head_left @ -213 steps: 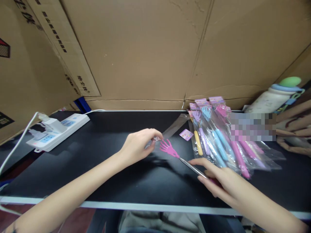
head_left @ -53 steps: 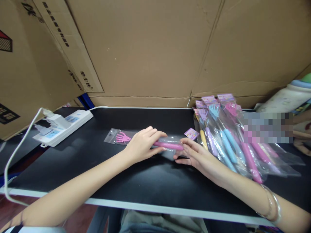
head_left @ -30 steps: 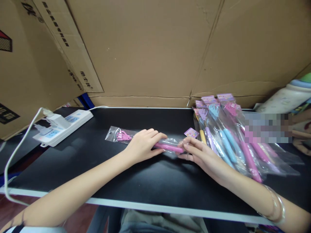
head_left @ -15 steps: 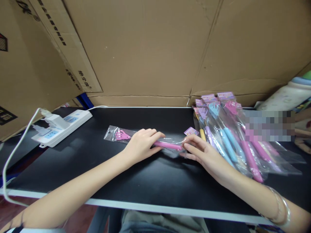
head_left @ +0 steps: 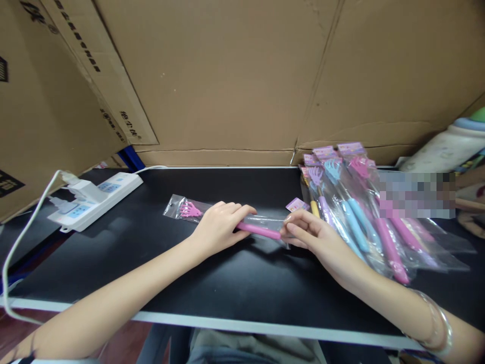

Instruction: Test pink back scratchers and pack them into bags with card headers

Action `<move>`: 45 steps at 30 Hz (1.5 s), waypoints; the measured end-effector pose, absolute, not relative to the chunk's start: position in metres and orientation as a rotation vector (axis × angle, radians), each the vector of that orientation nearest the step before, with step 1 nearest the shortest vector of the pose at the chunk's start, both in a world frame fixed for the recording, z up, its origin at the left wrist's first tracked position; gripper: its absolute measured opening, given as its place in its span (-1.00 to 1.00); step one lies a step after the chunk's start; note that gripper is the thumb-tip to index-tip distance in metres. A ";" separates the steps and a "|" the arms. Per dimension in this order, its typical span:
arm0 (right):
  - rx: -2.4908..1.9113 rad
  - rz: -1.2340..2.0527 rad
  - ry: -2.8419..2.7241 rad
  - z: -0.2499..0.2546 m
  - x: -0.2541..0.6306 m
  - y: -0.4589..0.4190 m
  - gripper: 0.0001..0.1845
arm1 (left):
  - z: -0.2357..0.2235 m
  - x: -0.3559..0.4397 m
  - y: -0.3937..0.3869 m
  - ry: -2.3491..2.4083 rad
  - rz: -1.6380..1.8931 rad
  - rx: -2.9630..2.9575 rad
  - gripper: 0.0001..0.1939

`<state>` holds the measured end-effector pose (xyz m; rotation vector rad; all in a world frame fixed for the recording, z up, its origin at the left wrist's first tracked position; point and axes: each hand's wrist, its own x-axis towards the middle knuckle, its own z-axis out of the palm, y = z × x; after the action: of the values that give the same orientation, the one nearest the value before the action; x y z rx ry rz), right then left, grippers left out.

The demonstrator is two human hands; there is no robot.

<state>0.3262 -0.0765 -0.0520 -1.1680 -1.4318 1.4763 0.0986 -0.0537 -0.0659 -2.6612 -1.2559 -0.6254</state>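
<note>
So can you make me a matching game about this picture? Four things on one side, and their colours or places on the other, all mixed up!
Things:
1. left hand
2. small card
3. power strip
4. bottle

Colours and places:
A. white, with plugs in it
B. at the right edge of the picture, blue and green at the top
C. around the pink scratcher in its clear bag
D. mostly purple, close to the right hand

Right pairs: 1-C, 2-D, 3-A, 4-B
</note>
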 end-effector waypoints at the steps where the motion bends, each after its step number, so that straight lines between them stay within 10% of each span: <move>1: -1.168 1.472 -1.444 -0.052 0.326 -0.076 -0.68 | -0.066 0.099 -0.054 -1.254 -0.629 -2.660 -0.73; 11: -1.085 1.327 -1.588 -0.047 0.331 -0.072 -0.72 | -0.053 0.098 -0.057 -1.186 -0.661 -2.858 -0.48; 32: -0.924 0.333 -2.159 -0.044 0.341 -0.075 -0.92 | -0.047 0.092 -0.055 -1.098 -0.723 -2.667 -0.93; 45: -0.899 0.130 -2.377 -0.047 0.342 -0.074 -0.88 | -0.059 0.090 -0.046 -0.982 -0.617 -2.721 -0.84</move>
<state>0.3420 -0.0739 -0.0473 -0.8990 -2.3771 0.1299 0.0902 -0.0458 -0.0591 -2.7214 -0.9823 -0.6174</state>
